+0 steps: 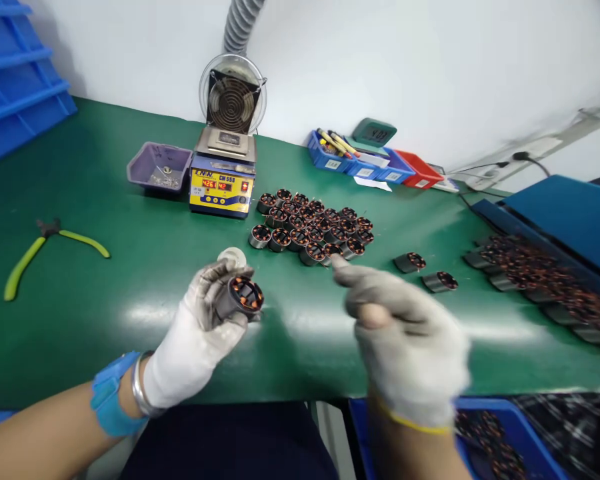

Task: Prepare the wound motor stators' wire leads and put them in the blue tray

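Observation:
My left hand, in a white glove with grey-stained fingers, is wrapped round a motor stator. The stator is a dark metal ring with copper windings, its open end tilted up toward me. Just beyond those fingers lies a round whitish disc. My gloved right hand is smeared by motion over the bench. Its index finger points out at the near edge of a cluster of stators, the other fingers look curled, and a bare thumb tip shows. Whether it touches a stator or holds anything is unclear.
A yellow soldering station stands behind a purple tray and green-handled cutters. Two loose stators lie to the right, near a large batch of stators. Small blue bins and a clock line the wall.

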`<action>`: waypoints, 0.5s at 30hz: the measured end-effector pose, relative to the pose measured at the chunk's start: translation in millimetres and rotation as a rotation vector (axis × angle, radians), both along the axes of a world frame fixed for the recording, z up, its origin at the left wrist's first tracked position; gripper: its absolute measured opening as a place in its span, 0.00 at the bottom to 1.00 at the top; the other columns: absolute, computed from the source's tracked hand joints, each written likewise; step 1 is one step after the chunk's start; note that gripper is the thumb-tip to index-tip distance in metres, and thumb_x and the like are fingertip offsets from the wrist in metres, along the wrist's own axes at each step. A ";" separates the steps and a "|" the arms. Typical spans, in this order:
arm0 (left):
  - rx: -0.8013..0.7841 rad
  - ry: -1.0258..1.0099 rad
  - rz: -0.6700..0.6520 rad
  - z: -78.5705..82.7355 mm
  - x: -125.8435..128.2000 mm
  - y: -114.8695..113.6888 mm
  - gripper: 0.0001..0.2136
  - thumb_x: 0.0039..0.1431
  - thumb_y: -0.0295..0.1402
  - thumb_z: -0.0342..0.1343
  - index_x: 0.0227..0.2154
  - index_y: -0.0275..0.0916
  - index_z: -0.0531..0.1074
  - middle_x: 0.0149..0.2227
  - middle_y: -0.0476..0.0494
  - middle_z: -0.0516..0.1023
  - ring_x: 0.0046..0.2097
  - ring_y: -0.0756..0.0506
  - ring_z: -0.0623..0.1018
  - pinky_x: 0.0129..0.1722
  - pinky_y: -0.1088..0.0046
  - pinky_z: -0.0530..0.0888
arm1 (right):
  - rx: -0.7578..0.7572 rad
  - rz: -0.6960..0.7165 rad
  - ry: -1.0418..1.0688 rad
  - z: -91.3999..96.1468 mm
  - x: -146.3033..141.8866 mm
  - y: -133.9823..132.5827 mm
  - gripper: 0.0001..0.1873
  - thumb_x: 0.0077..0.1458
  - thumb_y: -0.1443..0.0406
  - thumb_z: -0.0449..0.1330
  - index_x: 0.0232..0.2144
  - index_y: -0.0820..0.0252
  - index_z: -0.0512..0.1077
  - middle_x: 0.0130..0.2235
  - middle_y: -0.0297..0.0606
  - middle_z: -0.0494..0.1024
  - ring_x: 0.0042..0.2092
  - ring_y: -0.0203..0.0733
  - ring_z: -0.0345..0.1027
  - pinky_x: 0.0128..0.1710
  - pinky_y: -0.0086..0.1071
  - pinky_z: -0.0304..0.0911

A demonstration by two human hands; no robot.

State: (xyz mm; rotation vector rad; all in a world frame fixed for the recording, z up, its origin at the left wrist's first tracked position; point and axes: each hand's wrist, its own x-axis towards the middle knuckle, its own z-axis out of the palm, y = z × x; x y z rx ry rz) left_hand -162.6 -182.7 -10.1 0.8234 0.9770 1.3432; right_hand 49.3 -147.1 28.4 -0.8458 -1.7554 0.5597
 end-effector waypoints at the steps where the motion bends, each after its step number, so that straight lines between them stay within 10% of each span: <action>1: 0.010 -0.011 -0.006 -1.9 -0.3 0.6 0.33 0.53 0.36 0.67 0.60 0.46 0.61 0.68 0.36 0.61 0.64 0.35 0.69 0.59 0.58 0.73 | 0.005 -0.008 -0.079 -12.6 -7.9 -2.7 0.06 0.62 0.59 0.61 0.37 0.53 0.72 0.35 0.39 0.75 0.50 0.53 0.73 0.60 0.58 0.65; 5: 0.091 0.052 -0.062 -9.9 -3.0 -0.7 0.36 0.58 0.34 0.62 0.67 0.46 0.55 0.72 0.40 0.52 0.72 0.38 0.55 0.71 0.56 0.55 | 0.000 0.017 -0.370 -53.7 -49.6 -17.0 0.35 0.57 0.54 0.65 0.62 0.59 0.62 0.59 0.52 0.71 0.61 0.58 0.66 0.62 0.56 0.64; 11: 0.173 0.216 -0.212 -20.0 -5.0 -2.3 0.39 0.58 0.37 0.62 0.70 0.43 0.53 0.72 0.39 0.51 0.73 0.37 0.49 0.72 0.56 0.52 | -0.057 0.009 -0.308 -56.8 -62.9 -21.6 0.29 0.58 0.64 0.61 0.61 0.54 0.62 0.55 0.46 0.74 0.56 0.50 0.71 0.56 0.43 0.71; 15: 0.280 0.259 -0.082 -12.5 -6.6 -0.4 0.29 0.58 0.34 0.63 0.62 0.46 0.65 0.70 0.41 0.58 0.69 0.38 0.61 0.68 0.58 0.60 | -0.004 0.102 -0.399 -47.0 -51.1 -16.5 0.29 0.56 0.69 0.60 0.60 0.55 0.63 0.54 0.46 0.74 0.55 0.48 0.71 0.56 0.41 0.71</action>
